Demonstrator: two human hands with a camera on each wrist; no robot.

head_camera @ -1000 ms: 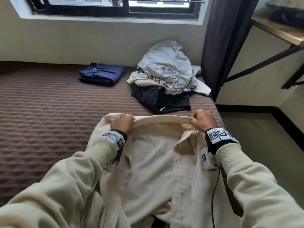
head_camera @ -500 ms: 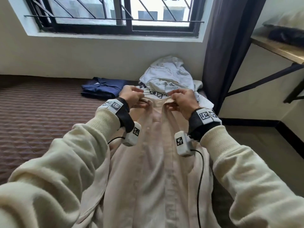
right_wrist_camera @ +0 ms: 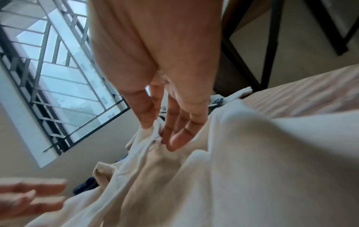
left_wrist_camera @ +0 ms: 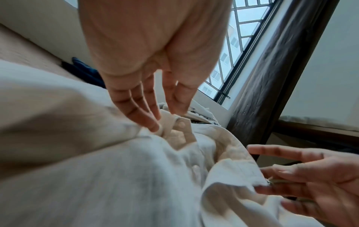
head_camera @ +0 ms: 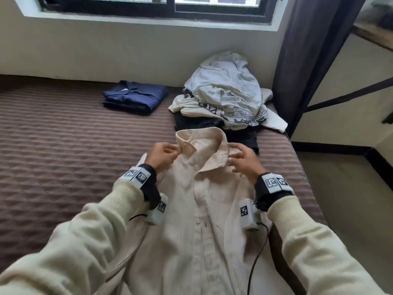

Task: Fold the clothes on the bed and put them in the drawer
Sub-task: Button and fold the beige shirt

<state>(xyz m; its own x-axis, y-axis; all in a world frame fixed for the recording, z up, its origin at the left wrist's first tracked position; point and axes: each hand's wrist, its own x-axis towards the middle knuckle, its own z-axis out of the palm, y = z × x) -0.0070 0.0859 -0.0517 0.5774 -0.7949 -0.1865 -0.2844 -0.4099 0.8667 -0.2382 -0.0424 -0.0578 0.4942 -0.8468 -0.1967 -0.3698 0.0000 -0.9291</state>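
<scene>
**Hands at the collar of the cream shirt**

The left hand (head_camera: 162, 155) sits at the left side of the cream shirt's (head_camera: 204, 220) collar (head_camera: 202, 145), fingers loosely extended; in the left wrist view its fingertips (left_wrist_camera: 151, 124) touch the cloth just beside the collar button (left_wrist_camera: 181, 124), nothing clasped. The right hand (head_camera: 243, 160) is at the opposite collar wing, fingers spread and relaxed; in the right wrist view its thumb and fingertips (right_wrist_camera: 170, 138) meet a small ridge of fabric, though whether they truly pinch it is unclear. The shirt lies front up, running from between the hands back toward the person, on the brown quilted bed (head_camera: 63, 156). Beyond the hands lies a heap of unfolded clothes (head_camera: 227, 99); beyond the left hand, well apart, a folded navy shirt (head_camera: 136, 99)
</scene>
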